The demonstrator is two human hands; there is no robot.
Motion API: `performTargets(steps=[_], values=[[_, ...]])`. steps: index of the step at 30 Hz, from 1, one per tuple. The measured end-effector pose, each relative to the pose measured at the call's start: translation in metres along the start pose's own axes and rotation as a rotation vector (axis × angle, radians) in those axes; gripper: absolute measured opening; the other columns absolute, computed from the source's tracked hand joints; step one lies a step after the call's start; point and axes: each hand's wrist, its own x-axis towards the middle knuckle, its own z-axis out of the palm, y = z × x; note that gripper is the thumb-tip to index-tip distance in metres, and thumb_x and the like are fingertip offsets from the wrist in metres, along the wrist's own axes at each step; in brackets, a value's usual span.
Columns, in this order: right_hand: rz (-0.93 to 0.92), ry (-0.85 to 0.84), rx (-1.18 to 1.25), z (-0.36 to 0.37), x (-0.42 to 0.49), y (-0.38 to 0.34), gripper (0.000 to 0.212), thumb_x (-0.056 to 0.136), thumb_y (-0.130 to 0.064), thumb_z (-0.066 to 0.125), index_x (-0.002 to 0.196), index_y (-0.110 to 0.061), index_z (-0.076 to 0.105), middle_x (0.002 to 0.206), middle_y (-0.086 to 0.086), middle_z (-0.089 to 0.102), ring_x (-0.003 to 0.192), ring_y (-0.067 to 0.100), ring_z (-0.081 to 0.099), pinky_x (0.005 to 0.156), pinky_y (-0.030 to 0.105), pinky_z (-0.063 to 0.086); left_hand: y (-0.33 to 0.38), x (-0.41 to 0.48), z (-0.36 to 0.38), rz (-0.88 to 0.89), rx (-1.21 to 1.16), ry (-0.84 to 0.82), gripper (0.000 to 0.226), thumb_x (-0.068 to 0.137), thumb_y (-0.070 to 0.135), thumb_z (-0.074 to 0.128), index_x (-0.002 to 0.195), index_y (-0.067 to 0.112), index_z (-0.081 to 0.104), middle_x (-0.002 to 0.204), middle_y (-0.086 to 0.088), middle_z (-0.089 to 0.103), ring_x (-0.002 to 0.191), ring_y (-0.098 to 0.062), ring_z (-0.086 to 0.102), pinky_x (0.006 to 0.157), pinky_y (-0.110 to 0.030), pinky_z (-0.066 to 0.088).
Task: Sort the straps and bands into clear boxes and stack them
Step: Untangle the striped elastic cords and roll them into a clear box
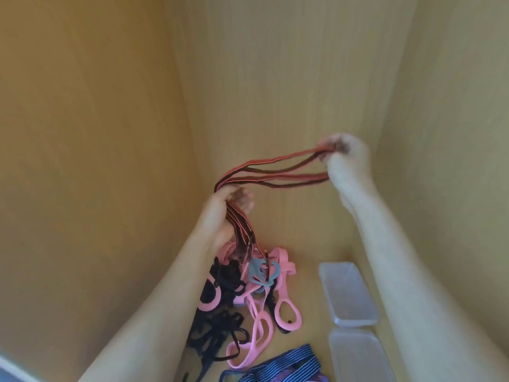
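Left hand (220, 213) and right hand (344, 154) both clenched on red-black striped straps (275, 172), stretched between; below right forearm, two clear boxes (348, 293), contents indiscernible; under left hand, pink bands (261, 321).

There is only one view. The camera is sitting on the person's head and is looking forward and down into a wooden corner. It is staying close, so both bare arms are coming up from the bottom edge and reaching into the middle of the picture. The wide lens is bending the wooden walls (91, 139) so they are leaning outward. The floor of the corner is showing only along the bottom. No second view is sharing the scene.
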Motion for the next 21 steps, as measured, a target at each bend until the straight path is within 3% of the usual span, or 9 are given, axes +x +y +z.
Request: performTargets(steps=[2,4,6,8,10,14,16,19,21], values=[[0.168,-0.049,0.036,-0.001,-0.023,0.042,0.047,0.078,0.021,0.046,0.073,-0.023,0.064,0.075,-0.004,0.064,0.075,0.012,0.057,0.071,0.025,0.044,0.006,-0.002,-0.001,-0.009,-0.124,-0.002,0.017,0.095,0.005,0.055,0.081,0.009,0.064,0.093,-0.011,0.072,0.105,-0.026,0.072,0.084,-0.038,0.056],[0.348,-0.156,0.076,-0.001,-0.053,0.078,0.044,0.080,0.022,0.046,0.080,-0.017,0.066,0.075,0.000,0.062,0.073,0.014,0.054,0.070,0.026,0.042,0.004,-0.005,0.001,-0.038,-0.230,-0.002,0.030,0.093,0.003,0.052,0.065,0.009,0.062,0.103,-0.016,0.072,0.113,-0.031,0.068,0.093,-0.043,0.055],[0.470,-0.285,0.070,0.002,-0.086,0.105,0.035,0.086,0.019,0.052,0.089,-0.013,0.067,0.081,0.002,0.066,0.079,0.018,0.058,0.080,0.033,0.046,-0.004,-0.009,0.003,-0.088,-0.295,-0.026,0.044,0.092,0.003,0.049,0.050,0.011,0.060,0.118,-0.020,0.070,0.112,-0.030,0.069,0.102,-0.044,0.050],[0.487,-0.400,-0.026,0.007,-0.118,0.122,0.024,0.092,0.006,0.058,0.094,-0.016,0.069,0.089,0.001,0.073,0.090,0.021,0.066,0.090,0.039,0.048,-0.016,-0.014,-0.001,-0.151,-0.369,-0.047,0.042,0.090,0.006,0.049,0.049,0.015,0.052,0.126,-0.022,0.067,0.114,-0.030,0.069,0.109,-0.045,0.043],[0.467,-0.475,-0.089,0.010,-0.142,0.130,0.022,0.095,-0.003,0.058,0.099,-0.021,0.070,0.096,-0.002,0.077,0.098,0.021,0.070,0.092,0.037,0.052,-0.028,-0.021,-0.003,-0.210,-0.435,-0.052,0.037,0.091,0.010,0.050,0.056,0.019,0.043,0.122,-0.020,0.070,0.110,-0.031,0.071,0.108,-0.048,0.044],[0.481,-0.498,-0.045,-0.002,-0.151,0.125,0.027,0.093,0.004,0.061,0.107,-0.019,0.065,0.095,-0.006,0.075,0.094,0.015,0.072,0.075,0.018,0.054,-0.039,-0.026,-0.006,-0.219,-0.412,-0.010,0.048,0.095,0.015,0.048,0.047,0.017,0.048,0.090,-0.010,0.075,0.079,-0.024,0.075,0.086,-0.044,0.055],[0.439,-0.594,-0.072,-0.018,-0.145,0.117,0.038,0.089,0.002,0.068,0.119,-0.018,0.059,0.109,-0.003,0.070,0.106,0.015,0.067,0.083,0.019,0.053,-0.038,-0.029,-0.006,-0.214,-0.346,-0.028,0.051,0.096,0.014,0.045,0.045,0.017,0.050,0.080,-0.008,0.070,0.070,-0.022,0.071,0.080,-0.039,0.057],[0.318,-0.763,-0.189,-0.038,-0.136,0.096,0.063,0.083,-0.027,0.082,0.134,-0.032,0.047,0.131,-0.016,0.056,0.120,-0.009,0.051,0.091,0.010,0.041,-0.043,-0.032,-0.006,-0.258,-0.207,-0.070,0.036,0.092,0.013,0.045,0.061,0.009,0.062,0.079,-0.009,0.065,0.068,-0.022,0.066,0.075,-0.036,0.058],[0.208,-0.727,-0.272,-0.041,-0.132,0.080,0.081,0.073,-0.053,0.082,0.141,-0.042,0.039,0.141,-0.023,0.044,0.131,-0.010,0.039,0.098,0.011,0.032,-0.048,-0.037,-0.004,-0.319,-0.070,-0.107,0.027,0.092,0.013,0.046,0.072,0.005,0.064,0.080,-0.011,0.064,0.071,-0.024,0.065,0.077,-0.037,0.057]])
